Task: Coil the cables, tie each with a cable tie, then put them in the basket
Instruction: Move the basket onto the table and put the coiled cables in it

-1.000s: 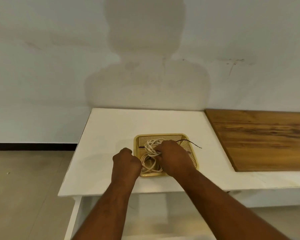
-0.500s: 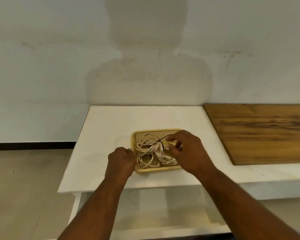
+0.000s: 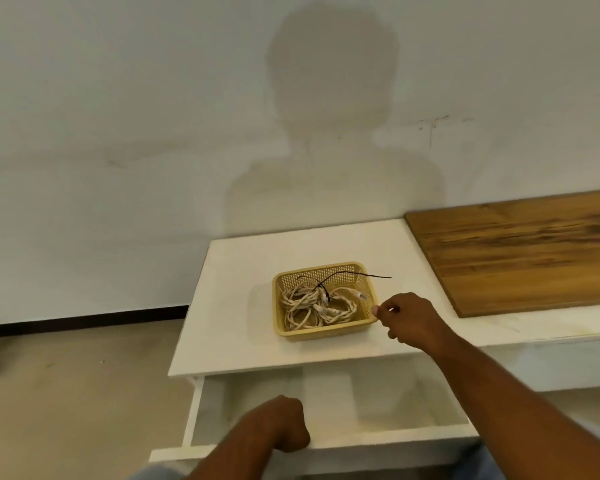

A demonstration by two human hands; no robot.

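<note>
1. Left hand (image 3: 284,424): nearest to us, over the front of the open white drawer (image 3: 378,441). Its fingers are curled into a fist with the back of the hand up, and we see nothing in it. It is well apart from the basket.
2. Right hand (image 3: 413,320): over the white desk (image 3: 243,306), just beside the basket's near right corner. The fingers (image 3: 390,304) are loosely curled and the thumb tip is at the rim. We cannot tell whether it pinches the rim or only touches it.
3. Key relation: the basket (image 3: 326,332) lies directly left of the right fingers and a little farther out. Its long axis runs left to right. The right hand is much the nearer, so we judge that any nudge or lift of the basket falls to it.
4. Basket: yellow plastic, shallow and rectangular, with perforated mesh walls and rounded corners.
5. Cables (image 3: 305,303): off-white, twisted and rope-like, lying in loose coils inside the basket.
6. Cable tie (image 3: 368,274): black, thin and stiff. It cinches the coils near the middle, and its long tail passes over the far right rim.
7. We judge the task to be nearly complete.
8. Far right: a flat, grained wooden board (image 3: 520,254).
</note>
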